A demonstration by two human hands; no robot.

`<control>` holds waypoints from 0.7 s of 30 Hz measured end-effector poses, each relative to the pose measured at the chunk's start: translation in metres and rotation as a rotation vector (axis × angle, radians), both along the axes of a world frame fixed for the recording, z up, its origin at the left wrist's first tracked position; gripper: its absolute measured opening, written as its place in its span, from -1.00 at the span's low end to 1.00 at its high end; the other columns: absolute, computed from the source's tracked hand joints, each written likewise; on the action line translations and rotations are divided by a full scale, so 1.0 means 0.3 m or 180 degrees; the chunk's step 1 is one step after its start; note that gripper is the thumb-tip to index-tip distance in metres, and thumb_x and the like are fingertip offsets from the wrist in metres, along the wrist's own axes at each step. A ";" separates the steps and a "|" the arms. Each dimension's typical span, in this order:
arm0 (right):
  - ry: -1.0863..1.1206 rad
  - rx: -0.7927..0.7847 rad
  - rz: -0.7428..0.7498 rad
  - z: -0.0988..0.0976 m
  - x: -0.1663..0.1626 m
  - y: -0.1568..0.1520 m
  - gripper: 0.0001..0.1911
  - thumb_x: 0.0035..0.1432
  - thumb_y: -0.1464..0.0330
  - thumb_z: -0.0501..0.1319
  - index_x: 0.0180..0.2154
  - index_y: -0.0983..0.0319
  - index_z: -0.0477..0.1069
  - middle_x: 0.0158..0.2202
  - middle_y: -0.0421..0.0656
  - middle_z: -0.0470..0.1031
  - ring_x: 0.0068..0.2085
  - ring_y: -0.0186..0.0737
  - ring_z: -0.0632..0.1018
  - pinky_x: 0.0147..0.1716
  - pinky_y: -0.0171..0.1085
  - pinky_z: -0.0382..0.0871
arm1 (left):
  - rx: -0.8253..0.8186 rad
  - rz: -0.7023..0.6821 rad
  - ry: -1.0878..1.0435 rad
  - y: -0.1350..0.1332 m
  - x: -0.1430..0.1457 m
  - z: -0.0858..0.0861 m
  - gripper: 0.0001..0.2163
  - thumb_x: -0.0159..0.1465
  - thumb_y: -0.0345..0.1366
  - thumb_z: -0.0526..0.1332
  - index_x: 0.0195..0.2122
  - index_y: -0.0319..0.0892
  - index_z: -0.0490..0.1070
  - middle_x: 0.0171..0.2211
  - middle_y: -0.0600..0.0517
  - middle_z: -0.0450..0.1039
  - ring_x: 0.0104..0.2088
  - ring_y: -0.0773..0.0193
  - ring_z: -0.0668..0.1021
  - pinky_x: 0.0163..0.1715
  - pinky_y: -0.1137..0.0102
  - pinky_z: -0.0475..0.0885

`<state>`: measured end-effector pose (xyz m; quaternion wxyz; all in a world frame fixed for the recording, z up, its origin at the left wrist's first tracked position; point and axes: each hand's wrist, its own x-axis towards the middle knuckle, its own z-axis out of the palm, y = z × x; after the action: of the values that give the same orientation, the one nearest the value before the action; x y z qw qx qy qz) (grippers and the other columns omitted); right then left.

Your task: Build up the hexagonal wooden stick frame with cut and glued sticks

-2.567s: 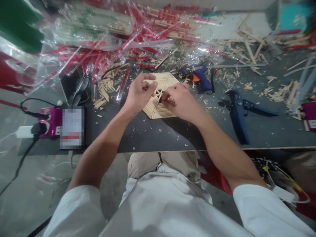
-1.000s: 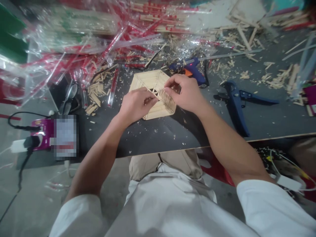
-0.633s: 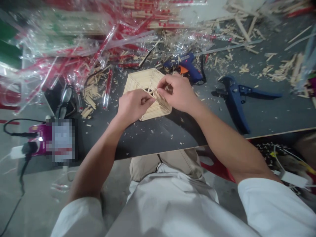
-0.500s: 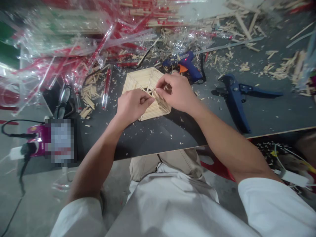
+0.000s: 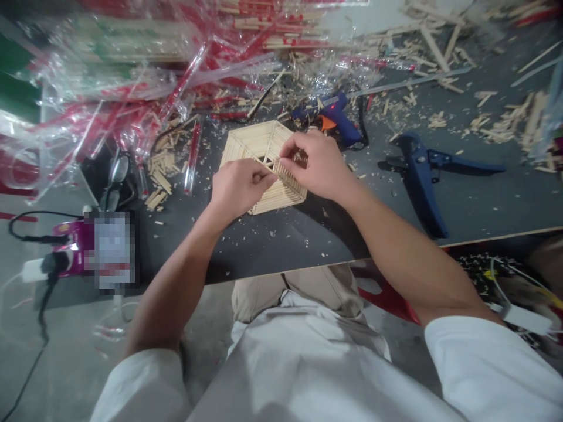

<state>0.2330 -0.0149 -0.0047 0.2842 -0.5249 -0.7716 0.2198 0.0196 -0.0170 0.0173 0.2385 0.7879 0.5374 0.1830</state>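
A six-sided panel of pale wooden sticks (image 5: 253, 138) lies on the dark table, with a small gap near its middle where thin spokes meet. My left hand (image 5: 240, 184) rests over the panel's near left part, thumb and forefinger pinched just below the gap. Across from it, my right hand (image 5: 316, 161) covers the right part, its thumb and fingers closed together close to the gap. Both sets of fingertips nearly meet at the panel; whatever small piece they may hold is hidden.
Beyond the panel lies a blue glue gun (image 5: 341, 117) with an orange trigger. A blue cutter (image 5: 420, 176) sits on the right. Wood offcuts (image 5: 160, 173) and crumpled plastic wrapping (image 5: 132, 88) litter the table. Glasses (image 5: 118, 176) and a purple power adapter (image 5: 73, 246) are on the left.
The whole view has shifted very slightly. Both hands keep their pinched pose at the middle of the panel.
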 end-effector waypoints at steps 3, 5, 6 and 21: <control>0.0010 0.0000 0.0017 -0.002 0.002 0.000 -0.82 0.43 0.17 0.29 -0.10 0.11 0.56 -0.22 -0.06 0.56 -0.03 0.09 0.55 0.08 0.16 0.48 | 0.0078 -0.0047 -0.0080 0.000 -0.006 -0.009 -0.77 0.27 -0.16 0.35 -0.51 -0.09 0.54 -0.61 0.08 0.36 -0.53 0.29 0.35 -0.45 0.34 0.21; 0.0013 0.0010 0.0011 -0.002 0.002 0.000 -0.84 0.43 0.19 0.28 -0.11 0.12 0.56 -0.21 -0.06 0.56 -0.04 0.09 0.55 0.07 0.16 0.47 | 0.0114 -0.0111 -0.0086 0.000 -0.012 -0.011 -0.75 0.29 -0.15 0.33 -0.51 -0.10 0.53 -0.60 0.08 0.37 -0.53 0.30 0.35 -0.46 0.34 0.20; 0.0014 0.0006 0.0012 -0.001 0.001 0.000 -0.85 0.43 0.21 0.28 -0.12 0.12 0.55 -0.21 -0.06 0.57 -0.04 0.09 0.55 0.07 0.15 0.47 | 0.0122 -0.0141 -0.0064 0.000 -0.016 -0.010 -0.75 0.30 -0.15 0.32 -0.51 -0.10 0.52 -0.59 0.08 0.37 -0.53 0.30 0.36 -0.46 0.34 0.21; 0.0106 -0.0163 0.0220 0.022 -0.001 -0.003 -0.82 0.23 0.27 0.45 -0.21 0.15 0.51 -0.15 -0.06 0.62 0.00 0.11 0.49 0.03 0.03 0.31 | 0.0015 -0.0207 -0.0370 -0.004 -0.065 0.020 -0.88 0.27 -0.24 0.40 -0.26 -0.15 0.69 -0.42 0.06 0.54 -0.39 0.31 0.49 -0.29 0.34 0.40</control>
<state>0.2328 -0.0158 0.0018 0.2757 -0.5012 -0.7786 0.2578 0.0000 -0.0182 0.0234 0.2734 0.7935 0.4964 0.2219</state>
